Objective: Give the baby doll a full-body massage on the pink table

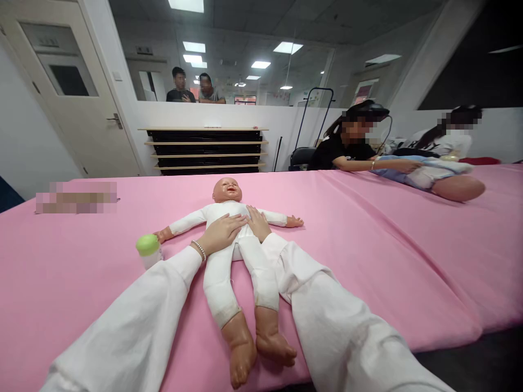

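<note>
Your left hand (224,233) and right hand (258,223) lie flat, unclenched, on the baby doll (257,264); green-lidded jar (148,249) at nine o'clock.

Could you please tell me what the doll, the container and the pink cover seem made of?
Doll: head and feet look like glossy vinyl or rubber, given the highlights; white body, apparently matte fabric, from its wrinkles. Container: probably plastic, its green lid smooth, base translucent-looking. Cover: likely matte cloth, given its folds.
</note>
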Available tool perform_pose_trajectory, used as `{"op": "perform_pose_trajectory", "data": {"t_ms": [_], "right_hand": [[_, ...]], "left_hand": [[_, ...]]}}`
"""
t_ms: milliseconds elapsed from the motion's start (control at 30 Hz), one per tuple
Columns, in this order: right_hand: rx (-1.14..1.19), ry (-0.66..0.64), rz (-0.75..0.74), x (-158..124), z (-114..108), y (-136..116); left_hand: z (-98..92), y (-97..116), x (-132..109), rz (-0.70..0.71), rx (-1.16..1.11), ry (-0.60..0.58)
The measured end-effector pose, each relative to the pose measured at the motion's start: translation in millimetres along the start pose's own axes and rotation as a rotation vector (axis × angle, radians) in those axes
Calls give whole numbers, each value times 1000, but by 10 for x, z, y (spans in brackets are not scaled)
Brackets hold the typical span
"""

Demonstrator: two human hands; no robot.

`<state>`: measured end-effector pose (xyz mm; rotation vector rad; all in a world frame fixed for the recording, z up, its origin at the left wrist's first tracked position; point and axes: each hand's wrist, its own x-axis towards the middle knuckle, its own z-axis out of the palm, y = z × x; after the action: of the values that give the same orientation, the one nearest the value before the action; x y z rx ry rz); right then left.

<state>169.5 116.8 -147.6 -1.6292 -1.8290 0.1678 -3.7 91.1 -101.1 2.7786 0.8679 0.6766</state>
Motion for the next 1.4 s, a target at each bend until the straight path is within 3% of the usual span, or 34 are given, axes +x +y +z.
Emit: {"op": "perform_pose_trajectory", "data": {"t_ms": [267, 467, 767, 967, 1100, 1267, 1400], "right_hand": [[-59, -97, 0, 21, 31, 43], [-74, -87, -2, 16, 11, 23], [-114, -44, 3, -17, -64, -46], [-147, -52, 14, -30, -72, -70], [-164, -54, 29, -37, -72, -97], [-185, -70, 37, -43, -100, -125], [-187, -76, 39, -53, -132, -147]], "left_hand": [[-12, -177, 219, -274, 11, -62], [11, -343, 195, -459, 55, 5], [-5, -804, -179, -710, 325, 162], [-91, -864, -342, -891, 493, 314], [-105, -750, -196, -761, 489, 362], [-43, -720, -49, -465, 352, 168], [10, -812, -107, -485, 325, 99]]}}
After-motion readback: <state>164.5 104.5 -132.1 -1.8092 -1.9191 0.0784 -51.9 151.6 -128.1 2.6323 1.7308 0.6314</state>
